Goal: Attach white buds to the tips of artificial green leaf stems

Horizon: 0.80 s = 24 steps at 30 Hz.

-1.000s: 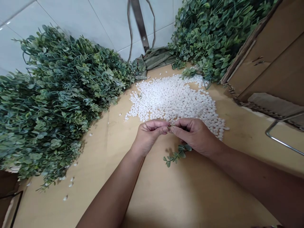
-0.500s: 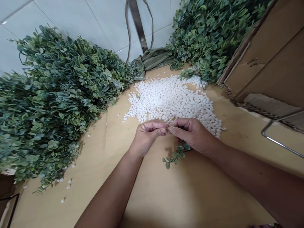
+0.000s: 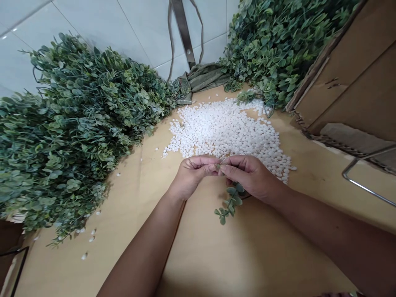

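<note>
My left hand and my right hand meet fingertip to fingertip over the near edge of a spread of small white pieces. Both are closed in a pinch. A small greenish bit shows between the fingertips, partly hidden by the thumbs. From under my right hand hangs a leafy green sprig, its upper end covered by the palm and fingers. What exactly my left fingertips grip, beyond that greenish bit, is too small to tell.
Heaped leafy sprigs cover the left side, with loose white pieces beside them. A second heap of sprigs stands at the back right, near a cardboard box. A bent metal rod juts in at right. Dark cloth lies by the tiled wall.
Both hands stay pinched together in nearly the same spot. The hanging sprig has swung slightly and dips a little lower. The whole view has shifted slightly.
</note>
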Available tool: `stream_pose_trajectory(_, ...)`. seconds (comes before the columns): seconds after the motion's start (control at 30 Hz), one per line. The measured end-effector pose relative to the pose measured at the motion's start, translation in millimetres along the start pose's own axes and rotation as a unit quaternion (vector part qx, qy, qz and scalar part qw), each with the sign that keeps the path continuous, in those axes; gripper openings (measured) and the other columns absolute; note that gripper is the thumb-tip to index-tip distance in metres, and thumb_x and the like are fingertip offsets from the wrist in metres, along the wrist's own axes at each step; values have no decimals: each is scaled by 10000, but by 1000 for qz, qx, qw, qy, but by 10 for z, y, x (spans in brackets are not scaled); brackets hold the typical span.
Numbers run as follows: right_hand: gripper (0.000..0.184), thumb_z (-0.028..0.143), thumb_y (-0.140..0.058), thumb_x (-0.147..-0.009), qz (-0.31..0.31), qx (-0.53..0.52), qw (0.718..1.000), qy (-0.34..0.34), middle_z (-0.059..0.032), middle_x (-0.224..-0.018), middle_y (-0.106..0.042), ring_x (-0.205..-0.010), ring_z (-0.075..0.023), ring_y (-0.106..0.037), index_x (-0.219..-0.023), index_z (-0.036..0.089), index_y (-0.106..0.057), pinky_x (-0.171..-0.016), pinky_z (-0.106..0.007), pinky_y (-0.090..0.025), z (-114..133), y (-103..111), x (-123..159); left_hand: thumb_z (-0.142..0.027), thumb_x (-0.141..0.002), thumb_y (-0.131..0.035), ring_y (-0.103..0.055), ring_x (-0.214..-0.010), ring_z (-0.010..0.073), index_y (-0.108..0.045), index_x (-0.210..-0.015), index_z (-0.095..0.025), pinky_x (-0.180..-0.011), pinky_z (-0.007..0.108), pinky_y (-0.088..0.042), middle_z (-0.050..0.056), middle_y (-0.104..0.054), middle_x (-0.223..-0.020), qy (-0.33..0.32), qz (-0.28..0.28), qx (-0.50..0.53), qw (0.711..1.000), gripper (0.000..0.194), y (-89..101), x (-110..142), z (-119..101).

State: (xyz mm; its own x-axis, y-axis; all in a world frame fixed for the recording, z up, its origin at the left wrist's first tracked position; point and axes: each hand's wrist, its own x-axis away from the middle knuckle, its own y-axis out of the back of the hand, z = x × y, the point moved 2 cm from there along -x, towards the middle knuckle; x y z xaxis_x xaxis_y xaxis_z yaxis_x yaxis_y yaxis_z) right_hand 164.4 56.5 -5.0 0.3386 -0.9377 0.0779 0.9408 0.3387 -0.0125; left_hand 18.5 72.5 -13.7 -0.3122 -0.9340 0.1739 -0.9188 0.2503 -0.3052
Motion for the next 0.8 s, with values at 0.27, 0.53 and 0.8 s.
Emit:
stream_pose_trajectory(0.27,215,341,-533,-697,-4,-19,1000,-8,31,-511,-484,-453,-61,-424,-611,146,-558,-416,-185,-314,-8,10,-9,-250,-564,-789,-610,-593,97,-726,-684,-169,-653,249,-520,11,-688,-643,6,-4,1,1000,158,-2,-4,-2)
stream_pose_trajectory(0.53,220,338,-526,-703,-2,13,1000,-5,25,-505,-473,-462,-67,-408,-602,143,-545,-422,-190,-315,-5,3,0,-246,-559,-792,-601,-584,82,-723,-675,-162,-625,220,-503,10,-682,-668,-9,2,-21,1000,159,-19,-20,5)
stream_pose_trajectory(0.8,225,343,-529,-719,5,-13,1000,-3,12,-575,-506,-512,-77,-484,-607,149,-543,-471,-185,-376,-42,26,-17,-228,-574,-784,-621,-610,89,-726,-670,-170,-641,216,-531,9,-690,-691,-6,-6,-8,1000,127,-23,-9,-8)
